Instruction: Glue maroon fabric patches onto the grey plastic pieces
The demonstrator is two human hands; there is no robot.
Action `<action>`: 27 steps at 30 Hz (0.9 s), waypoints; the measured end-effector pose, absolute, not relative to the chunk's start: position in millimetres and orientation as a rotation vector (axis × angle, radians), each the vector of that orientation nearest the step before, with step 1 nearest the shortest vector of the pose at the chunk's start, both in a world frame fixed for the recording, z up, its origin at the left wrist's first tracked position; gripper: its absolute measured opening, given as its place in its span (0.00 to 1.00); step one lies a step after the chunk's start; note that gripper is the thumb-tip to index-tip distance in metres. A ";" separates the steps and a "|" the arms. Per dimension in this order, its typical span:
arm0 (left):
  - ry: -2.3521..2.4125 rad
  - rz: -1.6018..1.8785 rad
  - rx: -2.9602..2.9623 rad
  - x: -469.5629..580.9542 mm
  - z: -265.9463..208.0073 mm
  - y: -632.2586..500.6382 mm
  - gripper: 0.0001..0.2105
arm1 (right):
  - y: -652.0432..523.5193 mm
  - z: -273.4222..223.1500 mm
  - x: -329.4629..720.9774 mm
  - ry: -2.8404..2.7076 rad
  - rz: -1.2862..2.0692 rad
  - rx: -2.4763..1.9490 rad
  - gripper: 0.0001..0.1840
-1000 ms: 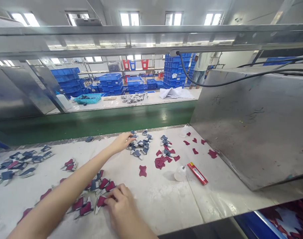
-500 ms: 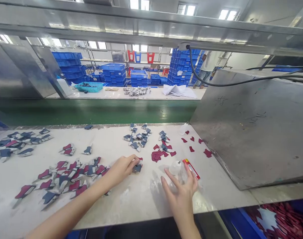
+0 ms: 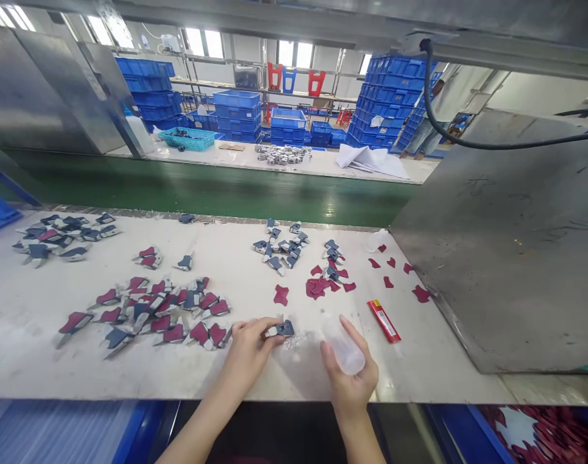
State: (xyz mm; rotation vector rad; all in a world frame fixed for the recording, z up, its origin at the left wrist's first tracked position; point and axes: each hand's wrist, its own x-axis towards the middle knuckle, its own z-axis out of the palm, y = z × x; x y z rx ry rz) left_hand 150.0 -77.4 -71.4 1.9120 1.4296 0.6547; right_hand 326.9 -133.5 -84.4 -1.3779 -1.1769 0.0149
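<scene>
Between the thumb and fingers of my left hand (image 3: 249,348) is a small dark blue and pale grey part (image 3: 283,328), held just over the table. My right hand (image 3: 352,377) is wrapped round a translucent plastic bottle (image 3: 343,347), which is tilted; its tip is blurred. Past the left hand lies a single maroon cut piece (image 3: 281,295). More maroon pieces (image 3: 317,287) lie in a small heap beyond the bottle. A red and yellow packet (image 3: 383,321) rests to the right of my right hand. Many parts with maroon or blue faces (image 3: 163,309) spread out at the left.
A metal box (image 3: 511,258) borders the table on the right. Behind runs a green belt (image 3: 226,193), with a turquoise basket (image 3: 187,138) and grey parts (image 3: 283,154) beyond. Below right, a blue bin (image 3: 487,438) holds maroon pieces. A person (image 3: 434,116) stands at the back.
My right hand has closed round the bottle and lifted it. A blue and grey part is held up in my left hand, and a maroon piece now lies beyond it. The view has shifted.
</scene>
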 end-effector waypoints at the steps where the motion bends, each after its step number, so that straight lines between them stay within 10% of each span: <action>1: 1.428 0.671 1.908 150.2 -72.7 -77.5 0.08 | -132.9 -83.0 326.3 -1.211 0.004 -1.365 0.18; 27: 1.452 0.679 1.905 152.5 -72.8 -77.6 0.08 | -126.7 -88.2 324.2 -1.286 0.089 -1.421 0.11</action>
